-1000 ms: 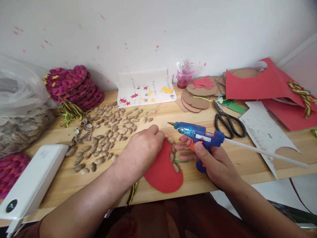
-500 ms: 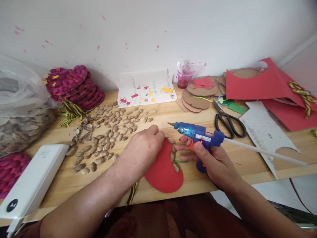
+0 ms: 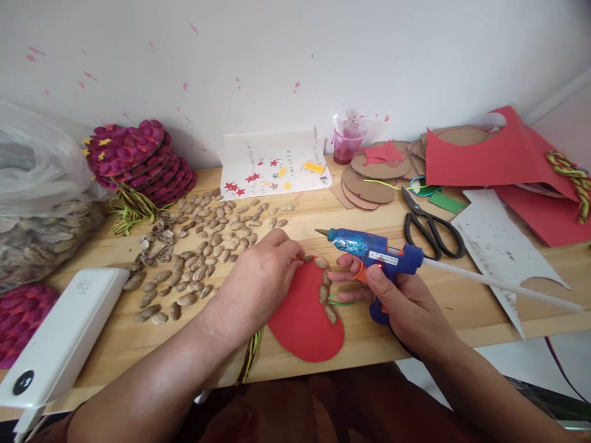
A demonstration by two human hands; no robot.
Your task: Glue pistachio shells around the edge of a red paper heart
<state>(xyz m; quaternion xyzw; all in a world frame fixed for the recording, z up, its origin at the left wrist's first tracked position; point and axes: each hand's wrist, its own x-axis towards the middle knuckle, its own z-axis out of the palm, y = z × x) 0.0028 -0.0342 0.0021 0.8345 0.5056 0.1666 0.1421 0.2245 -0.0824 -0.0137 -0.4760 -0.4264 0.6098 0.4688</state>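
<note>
A red paper shape [image 3: 305, 320] lies at the near edge of the wooden table [image 3: 415, 307], with a few brown seeds [image 3: 325, 289] stuck along its right rim. My left hand [image 3: 261, 277] rests on its upper left part, fingers pinched on a seed [image 3: 308, 258] at the top rim. My right hand [image 3: 406, 307] grips a blue glue gun [image 3: 369, 249], its nozzle pointing left just above the shape. A white glue stick [image 3: 498, 284] juts from the gun's back.
Loose seeds [image 3: 203, 246] are spread left of the shape. A white box [image 3: 64, 335] and a plastic bag [image 3: 41, 203] lie far left, purple discs [image 3: 138, 160] behind. Black scissors [image 3: 431, 227], cardboard ovals [image 3: 369, 181] and red sheets [image 3: 503, 157] lie to the right.
My left fingers have shifted slightly and now pinch a seed at the top of the red shape. The view has drifted a little; the glue gun stays put.
</note>
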